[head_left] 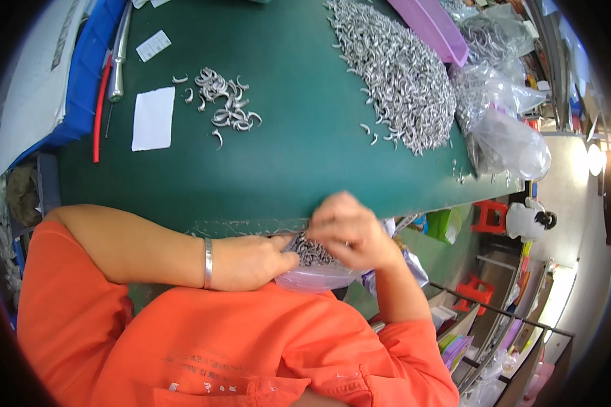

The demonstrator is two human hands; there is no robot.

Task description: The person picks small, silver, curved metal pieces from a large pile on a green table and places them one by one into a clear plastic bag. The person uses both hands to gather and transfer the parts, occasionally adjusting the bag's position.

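A translucent lilac tub (310,280) full of small curved metal pieces (311,254) sits against my body, just below the table's near edge. My left hand (248,262), with a silver bangle on its wrist, is closed on the tub's left rim. Over the tub's right side is my right hand (351,234). Its fingers are bent and smeared by motion, so what they hold, if anything, is hidden. Farther off on the green table (278,163) lies a small cluster of larger curved metal pieces (227,102) beside a white paper (153,119).
A large heap of curved metal pieces (407,78) covers the table's far right, bordered by a purple tray (431,27) and clear plastic bags (506,136). A blue bin (91,74), a red rod (102,112) and a metal-handled tool (117,71) lie left. Beyond, a person (526,220) sits near red stools (489,217).
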